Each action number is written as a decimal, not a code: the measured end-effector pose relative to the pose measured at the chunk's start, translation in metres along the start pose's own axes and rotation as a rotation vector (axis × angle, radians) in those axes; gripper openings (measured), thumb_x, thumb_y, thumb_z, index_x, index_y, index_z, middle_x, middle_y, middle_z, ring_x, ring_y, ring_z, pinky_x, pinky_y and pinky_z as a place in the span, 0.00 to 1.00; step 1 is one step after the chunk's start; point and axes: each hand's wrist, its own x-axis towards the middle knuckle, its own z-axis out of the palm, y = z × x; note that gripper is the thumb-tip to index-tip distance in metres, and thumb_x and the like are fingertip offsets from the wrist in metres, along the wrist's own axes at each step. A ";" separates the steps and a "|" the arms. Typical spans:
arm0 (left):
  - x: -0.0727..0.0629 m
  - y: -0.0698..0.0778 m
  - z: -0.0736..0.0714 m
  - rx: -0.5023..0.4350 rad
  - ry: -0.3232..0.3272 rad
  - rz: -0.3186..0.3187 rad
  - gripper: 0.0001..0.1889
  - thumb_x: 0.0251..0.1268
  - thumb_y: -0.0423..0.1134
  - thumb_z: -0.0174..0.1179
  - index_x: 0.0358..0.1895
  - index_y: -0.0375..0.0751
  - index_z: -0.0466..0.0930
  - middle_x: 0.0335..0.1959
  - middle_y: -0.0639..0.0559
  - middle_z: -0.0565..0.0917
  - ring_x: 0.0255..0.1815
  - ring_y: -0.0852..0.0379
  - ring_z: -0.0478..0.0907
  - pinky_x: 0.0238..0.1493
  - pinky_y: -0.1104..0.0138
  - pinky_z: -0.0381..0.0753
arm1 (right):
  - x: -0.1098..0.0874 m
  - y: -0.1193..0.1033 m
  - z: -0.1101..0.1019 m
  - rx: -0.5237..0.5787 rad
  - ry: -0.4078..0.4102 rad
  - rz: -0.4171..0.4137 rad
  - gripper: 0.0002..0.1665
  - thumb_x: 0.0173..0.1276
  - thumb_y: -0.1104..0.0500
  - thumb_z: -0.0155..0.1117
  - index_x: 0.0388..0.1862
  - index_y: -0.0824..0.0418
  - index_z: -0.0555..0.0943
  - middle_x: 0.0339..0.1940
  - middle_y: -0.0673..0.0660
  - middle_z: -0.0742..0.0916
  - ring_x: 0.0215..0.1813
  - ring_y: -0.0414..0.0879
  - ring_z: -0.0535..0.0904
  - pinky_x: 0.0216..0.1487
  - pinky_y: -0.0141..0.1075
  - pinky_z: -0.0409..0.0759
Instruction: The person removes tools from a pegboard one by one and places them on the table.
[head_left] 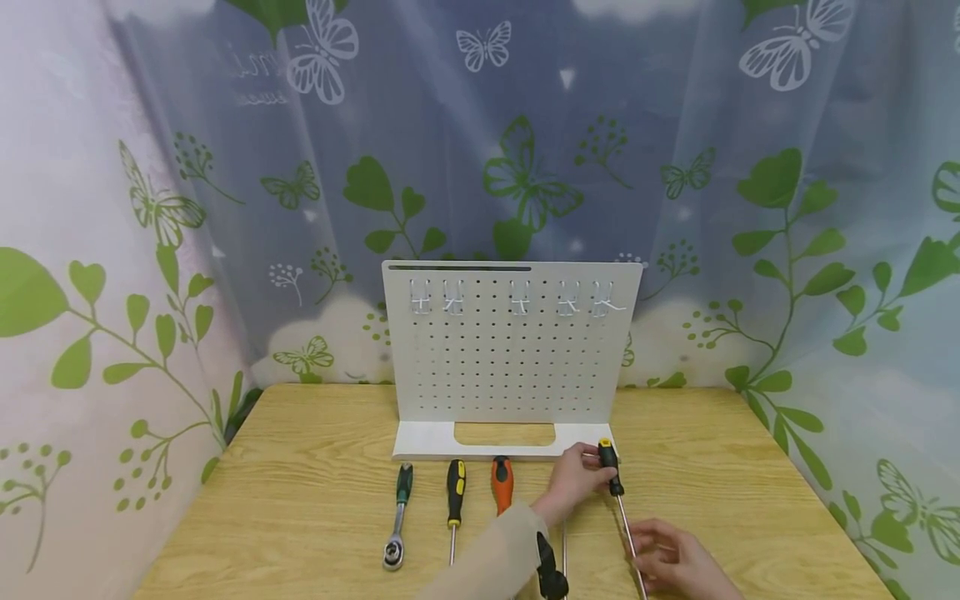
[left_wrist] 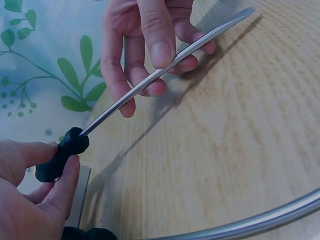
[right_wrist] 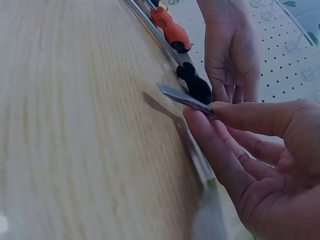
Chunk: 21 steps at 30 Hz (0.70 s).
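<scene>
Between both hands a flat-blade screwdriver (head_left: 611, 468) with a black and yellow handle is held above the table, its shadow falling on the wood. My left hand (head_left: 576, 483) pinches the handle between thumb and fingers. Lower down, my right hand (head_left: 675, 560) pinches the steel shaft near the blade; the blade tip (right_wrist: 176, 96) shows past its fingertips in the right wrist view. Under the left hand lies another black-handled screwdriver (right_wrist: 194, 84), mostly hidden by that arm in the head view. Beside it is a screwdriver with an orange handle (head_left: 502, 482).
A white pegboard (head_left: 510, 350) with several clear hooks (head_left: 520, 297) stands at the back of the wooden table (head_left: 315, 500). Left of the arm lie a ratchet wrench (head_left: 397, 517) and a yellow-black screwdriver (head_left: 455, 496). A patterned curtain (head_left: 465, 167) hangs behind.
</scene>
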 end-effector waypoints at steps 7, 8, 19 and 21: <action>-0.002 -0.008 0.005 0.069 0.014 0.019 0.17 0.59 0.27 0.71 0.50 0.29 0.78 0.36 0.45 0.87 0.35 0.59 0.84 0.35 0.71 0.87 | -0.003 0.003 -0.003 0.021 -0.033 0.031 0.30 0.72 0.69 0.60 0.63 0.86 0.60 0.45 0.57 0.84 0.40 0.44 0.84 0.38 0.37 0.88; -0.002 -0.008 0.005 0.081 0.013 0.019 0.17 0.59 0.28 0.72 0.50 0.29 0.78 0.36 0.45 0.87 0.35 0.59 0.83 0.35 0.71 0.87 | -0.004 0.003 -0.004 0.020 -0.040 0.023 0.30 0.72 0.69 0.60 0.63 0.86 0.60 0.46 0.58 0.84 0.39 0.43 0.84 0.37 0.37 0.88; -0.005 -0.005 0.010 0.314 0.024 0.001 0.15 0.57 0.33 0.75 0.45 0.33 0.83 0.30 0.52 0.86 0.31 0.62 0.81 0.34 0.75 0.83 | -0.010 0.000 -0.006 0.000 -0.036 0.133 0.30 0.72 0.67 0.62 0.63 0.85 0.63 0.44 0.55 0.85 0.40 0.44 0.84 0.40 0.35 0.86; -0.005 -0.006 0.011 0.318 0.024 0.002 0.14 0.57 0.33 0.75 0.44 0.33 0.83 0.28 0.52 0.85 0.30 0.63 0.81 0.33 0.75 0.83 | -0.011 0.000 -0.007 -0.004 -0.038 0.139 0.30 0.72 0.67 0.62 0.63 0.85 0.64 0.44 0.55 0.85 0.40 0.44 0.84 0.40 0.35 0.86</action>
